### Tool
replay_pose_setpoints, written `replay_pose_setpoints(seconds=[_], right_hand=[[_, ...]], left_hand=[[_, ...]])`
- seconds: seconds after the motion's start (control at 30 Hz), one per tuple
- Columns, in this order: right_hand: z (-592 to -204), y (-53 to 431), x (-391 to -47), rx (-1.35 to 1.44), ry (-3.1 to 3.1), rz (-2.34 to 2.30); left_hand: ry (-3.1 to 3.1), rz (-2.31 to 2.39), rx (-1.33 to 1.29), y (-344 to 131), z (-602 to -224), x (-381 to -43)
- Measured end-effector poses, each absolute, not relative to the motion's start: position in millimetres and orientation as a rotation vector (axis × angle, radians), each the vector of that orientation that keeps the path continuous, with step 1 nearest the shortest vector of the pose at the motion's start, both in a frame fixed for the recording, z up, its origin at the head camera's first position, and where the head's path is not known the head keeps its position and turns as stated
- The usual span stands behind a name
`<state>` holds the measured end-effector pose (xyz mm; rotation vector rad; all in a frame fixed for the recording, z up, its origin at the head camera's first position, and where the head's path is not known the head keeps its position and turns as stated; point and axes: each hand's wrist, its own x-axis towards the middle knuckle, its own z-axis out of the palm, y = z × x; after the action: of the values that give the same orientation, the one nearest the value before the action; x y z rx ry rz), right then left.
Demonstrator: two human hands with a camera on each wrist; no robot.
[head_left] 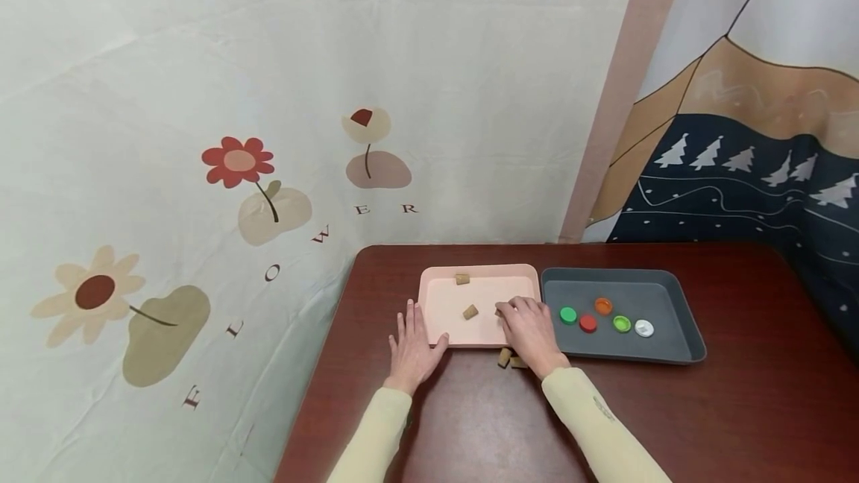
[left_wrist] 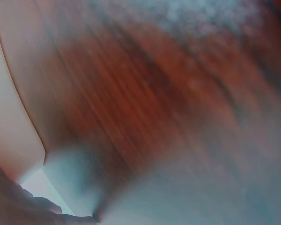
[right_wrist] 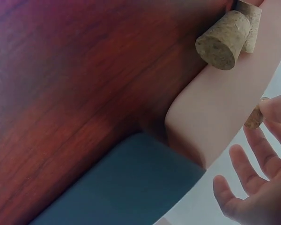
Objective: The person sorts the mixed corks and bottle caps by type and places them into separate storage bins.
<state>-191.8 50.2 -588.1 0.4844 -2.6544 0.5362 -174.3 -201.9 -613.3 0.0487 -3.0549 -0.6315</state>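
My right hand (head_left: 530, 329) is over the right side of a pink tray (head_left: 429, 285), pinching a cork (right_wrist: 255, 117) between thumb and fingers. The other fingers of that hand are spread, as the right wrist view shows. My left hand (head_left: 412, 352) rests at the tray's front left corner with its fingers straight, touching the rim. Inside the tray lie a cork (head_left: 462, 279) near the back and another cork (head_left: 470, 312) near the middle. Just in front of the tray, two corks, a left one (head_left: 505, 357) and a right one (head_left: 518, 362), lie on the table.
A dark grey tray (head_left: 664, 297) stands right beside the pink one. It holds several bottle caps: green (head_left: 568, 315), red (head_left: 587, 323), orange (head_left: 603, 306), light green (head_left: 622, 324) and white (head_left: 644, 328). The brown table (head_left: 470, 423) meets a printed cloth backdrop (head_left: 470, 95).
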Motion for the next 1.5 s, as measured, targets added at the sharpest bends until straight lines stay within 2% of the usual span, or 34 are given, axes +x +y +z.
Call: replay_pose_setpoints(seconds=[0.73,1.5], right_hand=[[-594,58,-202,0.397,-2.768,0.526],[-586,71,-152,0.522,-2.594,0.575]], left_hand=[[-3.094,-0.603,0.034,-199,-614,-177],[-3.083,-0.608,0.057,-202,-611,-173]])
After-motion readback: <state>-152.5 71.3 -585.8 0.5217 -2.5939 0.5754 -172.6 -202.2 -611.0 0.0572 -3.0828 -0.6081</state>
